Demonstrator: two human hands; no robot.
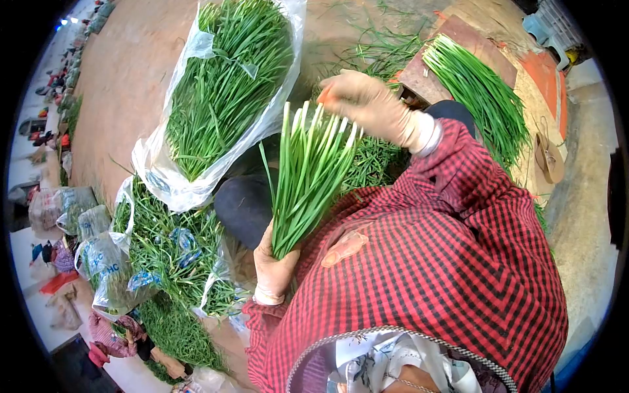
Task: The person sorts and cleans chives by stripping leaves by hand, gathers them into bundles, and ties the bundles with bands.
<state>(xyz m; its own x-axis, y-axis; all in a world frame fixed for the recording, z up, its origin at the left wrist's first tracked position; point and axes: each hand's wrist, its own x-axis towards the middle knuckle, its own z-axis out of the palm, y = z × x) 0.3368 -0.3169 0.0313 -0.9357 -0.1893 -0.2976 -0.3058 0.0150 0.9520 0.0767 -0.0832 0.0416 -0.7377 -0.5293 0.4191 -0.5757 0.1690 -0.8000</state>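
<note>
My left hand (275,267), in a pale glove, is wrapped around the leafy lower end of a bunch of garlic chives (311,173). The white stem ends point up and away from me, fanned out slightly. Over those ends is my gloved right hand (377,110), its fingers stretched out and a little blurred, with something orange at a fingertip. Whether it touches the stems is hard to tell. Another bundle of chives (481,98) lies on a wooden board (481,49) at the right, white ends toward the top left.
A clear plastic bag (177,190) full of chives lies at the upper left. Loose greens (177,262) and filled bags (108,265) are heaped at the left. A sandal (549,157) rests at the right. Another person's checked sleeve (114,334) shows at the lower left.
</note>
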